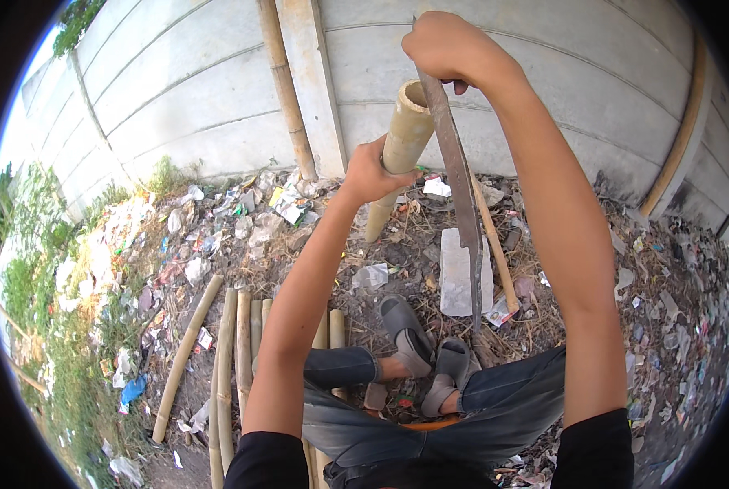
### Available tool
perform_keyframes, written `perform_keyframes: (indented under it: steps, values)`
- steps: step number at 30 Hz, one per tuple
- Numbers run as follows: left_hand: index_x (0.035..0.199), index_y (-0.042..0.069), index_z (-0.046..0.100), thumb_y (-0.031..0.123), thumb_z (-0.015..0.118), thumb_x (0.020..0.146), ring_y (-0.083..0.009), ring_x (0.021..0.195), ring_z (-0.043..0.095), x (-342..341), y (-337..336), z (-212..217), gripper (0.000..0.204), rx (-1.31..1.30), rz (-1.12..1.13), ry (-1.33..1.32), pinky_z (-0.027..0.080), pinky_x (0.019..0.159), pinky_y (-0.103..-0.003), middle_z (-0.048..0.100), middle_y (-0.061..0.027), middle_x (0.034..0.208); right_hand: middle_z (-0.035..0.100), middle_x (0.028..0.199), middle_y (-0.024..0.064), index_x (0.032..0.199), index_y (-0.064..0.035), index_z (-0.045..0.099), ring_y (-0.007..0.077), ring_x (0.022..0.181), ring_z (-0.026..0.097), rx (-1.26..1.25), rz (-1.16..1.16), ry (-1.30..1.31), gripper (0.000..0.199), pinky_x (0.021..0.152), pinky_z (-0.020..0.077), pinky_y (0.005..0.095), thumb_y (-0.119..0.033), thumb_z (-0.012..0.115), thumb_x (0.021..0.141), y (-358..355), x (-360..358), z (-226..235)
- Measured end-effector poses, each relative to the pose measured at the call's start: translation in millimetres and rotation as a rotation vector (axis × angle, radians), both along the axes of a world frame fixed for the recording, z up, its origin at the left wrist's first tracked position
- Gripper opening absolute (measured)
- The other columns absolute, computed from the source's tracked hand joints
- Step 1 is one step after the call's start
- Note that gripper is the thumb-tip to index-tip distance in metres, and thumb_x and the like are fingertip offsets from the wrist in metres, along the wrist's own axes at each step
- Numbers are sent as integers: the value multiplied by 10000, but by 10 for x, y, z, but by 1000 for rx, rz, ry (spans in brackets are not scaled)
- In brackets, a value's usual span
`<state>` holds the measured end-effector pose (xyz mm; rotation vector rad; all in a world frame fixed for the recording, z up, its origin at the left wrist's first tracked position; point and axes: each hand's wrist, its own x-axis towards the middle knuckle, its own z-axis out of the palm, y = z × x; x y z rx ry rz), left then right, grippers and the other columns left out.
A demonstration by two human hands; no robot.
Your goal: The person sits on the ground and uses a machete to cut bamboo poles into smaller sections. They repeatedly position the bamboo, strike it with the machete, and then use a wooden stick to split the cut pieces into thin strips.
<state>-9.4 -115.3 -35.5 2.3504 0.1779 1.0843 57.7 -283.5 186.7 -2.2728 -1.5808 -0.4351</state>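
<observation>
Several bamboo poles (189,359) lie on the ground (420,254) at left. Fingers of the left hand (369,172) wrap a tilted bamboo tube (409,132); beside its rim, a long blade (456,175), gripped by the right hand's (454,50) fingers, could cut the left if it slipped.

Pale panelled wall (193,90); littered dirt ground (413,244); bright daylight.

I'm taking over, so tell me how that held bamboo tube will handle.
The bamboo tube, visibly hollow, is probably light for its size. Straight and woody, it looks stiff. Being round, it would likely roll if pushed.
</observation>
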Motion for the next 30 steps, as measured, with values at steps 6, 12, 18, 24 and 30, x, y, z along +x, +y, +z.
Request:
perform_keyframes:
  steps: [6,12,18,24,30]
  values:
    - [1281,-22,575,174,826,705,-302,1095,671,-128,-276,124,658,59,190,-57,535,952,-417,682,-210,1167,627,650,205,735,94,663,281,505,668,-3,91,-193,179,414,532,366,-29,551,802,150,101,-93]
    - [1502,8,393,278,659,806,-318,1280,561,-1111,-1186,643,792,-366,-34,-456,512,1027,-473,548,-230,1390,729,915,179,914,-15,770,291,819,733,86,8,-63,203,676,593,411,-33,615,784,388,-90,-33]
    - [1540,-62,273,389,698,893,-284,1108,677,-1385,-2370,1378,896,-291,93,27,618,785,-399,546,-280,1368,744,950,110,956,-78,779,255,920,738,97,-38,122,196,777,577,362,-127,700,784,554,-107,81]
    - [1485,-96,301,190,548,1029,-228,804,737,-1454,-2080,1544,593,-184,203,276,605,606,-310,558,-275,1349,753,1000,94,1013,-112,788,233,956,737,174,18,186,240,785,570,346,-161,716,789,811,-376,119]
    - [1301,-106,441,87,433,1006,-194,524,673,-1528,-1760,1639,352,-249,372,385,542,443,-309,715,-184,961,749,1056,114,1050,-106,785,236,981,733,182,94,194,284,800,569,363,-159,672,796,937,-448,116]
